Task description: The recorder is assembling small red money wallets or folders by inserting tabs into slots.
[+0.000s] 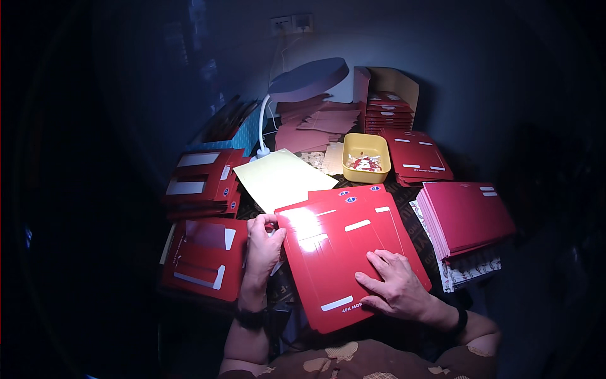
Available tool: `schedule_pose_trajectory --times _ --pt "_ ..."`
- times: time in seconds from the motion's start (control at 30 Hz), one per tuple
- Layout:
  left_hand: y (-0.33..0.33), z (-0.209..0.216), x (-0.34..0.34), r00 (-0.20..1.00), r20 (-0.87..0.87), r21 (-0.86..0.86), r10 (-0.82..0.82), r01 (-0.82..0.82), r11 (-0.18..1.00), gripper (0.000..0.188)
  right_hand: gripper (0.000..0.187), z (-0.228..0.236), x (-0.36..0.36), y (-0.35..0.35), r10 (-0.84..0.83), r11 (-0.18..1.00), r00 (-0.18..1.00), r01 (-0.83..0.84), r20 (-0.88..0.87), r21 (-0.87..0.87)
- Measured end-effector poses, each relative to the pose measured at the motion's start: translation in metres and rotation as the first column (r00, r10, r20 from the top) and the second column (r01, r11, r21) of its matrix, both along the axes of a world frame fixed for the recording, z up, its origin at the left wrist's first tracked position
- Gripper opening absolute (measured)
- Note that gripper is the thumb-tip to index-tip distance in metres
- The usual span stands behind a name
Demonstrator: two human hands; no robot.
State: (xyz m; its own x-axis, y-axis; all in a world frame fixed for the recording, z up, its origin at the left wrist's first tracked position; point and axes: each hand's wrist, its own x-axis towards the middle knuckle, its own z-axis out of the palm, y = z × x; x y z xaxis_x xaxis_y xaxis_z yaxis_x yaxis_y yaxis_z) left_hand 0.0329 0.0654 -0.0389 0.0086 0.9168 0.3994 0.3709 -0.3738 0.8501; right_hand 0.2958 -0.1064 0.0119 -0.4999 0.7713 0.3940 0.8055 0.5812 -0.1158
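A large red cardboard sheet (338, 271) with white slots and white print lies tilted right in front of me, its upper left glaring under the lamp. At its left edge, my left hand (262, 243) is closed, thumb and fingers pinching the border. My right hand (398, 284) rests flat on the lower right of the sheet with its fingers apart. More red sheets (361, 192) with small blue round marks stick out from beneath its far edge. A pale yellow sheet (284, 180) lies just beyond.
A yellow tub (366, 178) holds small red and white scraps. Red card stacks stand at left (196, 177), lower left (202, 271), right (467, 215) and back right (420, 155). Behind are a desk lamp (309, 79), loose red sheets (306, 126) and an open carton (398, 85).
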Motion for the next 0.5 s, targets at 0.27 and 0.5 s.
schedule_pose_trajectory --times 0.27,0.5 --pt "-0.021 0.039 0.011 0.886 0.439 -0.119 -0.152 0.225 0.967 0.009 0.046 0.002 0.007 -0.003 0.061 0.998 0.997 -0.060 -0.052 0.022" --pt "-0.034 0.044 -0.002 0.561 0.819 -0.053 -0.122 0.286 0.957 0.006 0.049 0.008 0.022 -0.008 -0.097 0.958 0.882 0.208 -0.461 0.198"
